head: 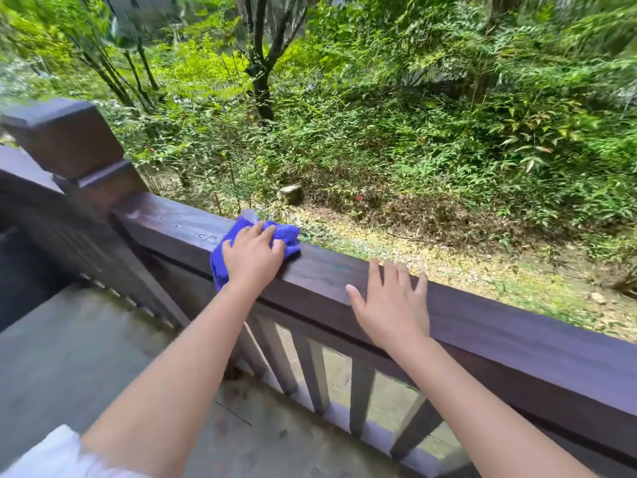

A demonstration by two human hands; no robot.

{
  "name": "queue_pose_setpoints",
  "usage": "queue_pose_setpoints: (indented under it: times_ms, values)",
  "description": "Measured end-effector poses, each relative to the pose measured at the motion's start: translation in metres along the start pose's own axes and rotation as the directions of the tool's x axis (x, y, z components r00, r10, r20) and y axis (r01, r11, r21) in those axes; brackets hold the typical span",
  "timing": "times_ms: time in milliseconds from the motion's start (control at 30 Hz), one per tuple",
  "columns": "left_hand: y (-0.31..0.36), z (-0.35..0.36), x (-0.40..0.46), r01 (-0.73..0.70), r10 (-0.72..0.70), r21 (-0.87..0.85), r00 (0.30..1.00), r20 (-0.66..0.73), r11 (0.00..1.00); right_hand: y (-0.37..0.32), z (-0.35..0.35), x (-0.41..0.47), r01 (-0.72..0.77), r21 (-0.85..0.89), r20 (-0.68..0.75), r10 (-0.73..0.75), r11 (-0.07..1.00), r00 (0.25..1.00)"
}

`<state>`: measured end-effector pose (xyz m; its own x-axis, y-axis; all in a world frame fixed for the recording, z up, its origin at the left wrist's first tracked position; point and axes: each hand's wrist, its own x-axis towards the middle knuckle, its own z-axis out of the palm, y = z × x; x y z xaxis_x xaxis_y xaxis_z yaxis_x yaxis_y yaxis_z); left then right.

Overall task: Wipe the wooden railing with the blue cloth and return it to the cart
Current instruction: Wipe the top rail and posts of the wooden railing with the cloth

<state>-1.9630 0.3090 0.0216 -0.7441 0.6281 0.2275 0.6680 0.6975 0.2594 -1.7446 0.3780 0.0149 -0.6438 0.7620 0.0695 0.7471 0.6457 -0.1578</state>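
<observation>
Two bare forearms reach forward from the bottom of the head view, with a white sleeve [51,453] at the lower left. On the wooden railing [482,332], the left hand [253,257] presses the bunched blue cloth [287,236] onto the top, fingers curled around it. Just beside it, the right hand [389,305] lies flat, fingers spread and holding nothing. A square post [65,143] stands at the left, with green bushes [413,115] beyond.
</observation>
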Motion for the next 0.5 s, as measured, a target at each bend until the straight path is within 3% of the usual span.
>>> queue_pose_setpoints:
  times_ms: [33,100,200,267,367,433,500]
  values:
    - [0.010,0.002,-0.001,0.075,-0.075,-0.008,0.997,0.021,0.997,-0.005,0.001,0.003,-0.009,0.006,-0.003,0.009,1.000,1.000]
    - [0.026,0.008,-0.010,0.093,-0.093,-0.029,0.996,0.015,0.995,-0.012,0.004,0.008,-0.027,0.015,-0.007,0.027,1.000,1.000]
    - [0.026,0.011,-0.034,-0.151,0.151,-0.019,0.989,-0.008,0.988,-0.023,0.009,0.016,-0.015,0.000,-0.030,0.015,1.000,0.999]
    - [0.009,0.003,-0.037,-0.379,0.380,-0.040,0.925,0.028,0.925,-0.032,0.012,0.020,0.013,-0.023,-0.046,-0.014,1.000,0.999]
    - [-0.027,-0.012,-0.017,-0.668,0.667,-0.035,0.737,0.108,0.743,-0.051,0.016,0.029,0.052,-0.042,-0.045,-0.054,0.998,0.998]
    - [-0.051,-0.017,0.006,-0.736,0.728,-0.009,0.668,0.156,0.677,-0.068,0.020,0.039,0.064,-0.050,-0.029,-0.066,0.997,0.997]
    - [-0.074,-0.019,0.030,-0.722,0.712,-0.006,0.680,0.174,0.691,-0.085,0.023,0.050,0.071,-0.064,-0.020,-0.073,0.995,0.997]
